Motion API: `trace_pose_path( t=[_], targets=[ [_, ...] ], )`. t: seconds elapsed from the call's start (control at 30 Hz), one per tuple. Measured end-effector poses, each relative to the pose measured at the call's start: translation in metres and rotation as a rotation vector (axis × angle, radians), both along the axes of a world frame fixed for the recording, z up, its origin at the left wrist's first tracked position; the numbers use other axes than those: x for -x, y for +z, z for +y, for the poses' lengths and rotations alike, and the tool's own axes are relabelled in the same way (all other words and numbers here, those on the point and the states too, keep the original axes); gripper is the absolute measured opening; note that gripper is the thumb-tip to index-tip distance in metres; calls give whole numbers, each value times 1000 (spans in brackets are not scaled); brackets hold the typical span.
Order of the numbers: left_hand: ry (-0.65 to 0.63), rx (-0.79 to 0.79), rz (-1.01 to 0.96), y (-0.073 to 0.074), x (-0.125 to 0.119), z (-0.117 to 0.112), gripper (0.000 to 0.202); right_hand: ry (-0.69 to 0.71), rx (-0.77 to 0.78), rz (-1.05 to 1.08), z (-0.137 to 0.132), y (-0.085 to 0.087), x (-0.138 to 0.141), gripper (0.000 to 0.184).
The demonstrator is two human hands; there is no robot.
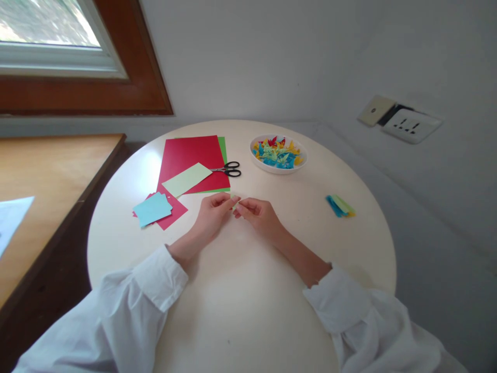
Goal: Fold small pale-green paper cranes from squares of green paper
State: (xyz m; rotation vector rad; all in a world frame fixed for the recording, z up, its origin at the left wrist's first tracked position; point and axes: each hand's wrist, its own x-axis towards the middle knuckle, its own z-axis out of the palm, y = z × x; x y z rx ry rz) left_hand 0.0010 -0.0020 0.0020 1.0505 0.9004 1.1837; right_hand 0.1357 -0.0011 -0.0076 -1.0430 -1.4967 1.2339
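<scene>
Between my two hands is a small piece of pale green paper [234, 202], mostly covered by the fingers. My left hand [214, 213] pinches it from the left with thumb and fingers. From the other side, the fingertips of my right hand [257, 214] are closed on it too. Just beyond the hands lie black-handled scissors [232, 169], their blades over a red sheet [194, 150]. A pale green paper strip [187, 179] rests across that sheet. To the left is a stack of light blue paper pieces [153, 209] with red pieces under it.
A white dish [278, 170] of folded paper shapes [277, 153] in several colours stands at the back of the round white table [248, 311]. Small blue, green and yellow paper pieces [340, 205] lie at right. Left is a wooden desk [46, 171]; walls border the back and right.
</scene>
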Motion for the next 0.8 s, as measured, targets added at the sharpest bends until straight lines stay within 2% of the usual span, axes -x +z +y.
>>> trace_pose_path(
  t=[0.17, 0.43, 0.6, 0.8],
  targets=[
    [-1, 14, -4, 1, -2, -1, 17, 2, 25, 5, 1, -2, 1, 18],
    [-48, 9, -69, -1, -2, -1, 15, 3, -63, -15, 1, -6, -1, 22],
    [-48, 17, -79, -2, -2, 0, 19, 19, -60, -59, 0, -6, -1, 20],
    [93, 55, -1, -7, 1, 4, 15, -159, -62, -50, -1, -6, 1, 17]
  ],
)
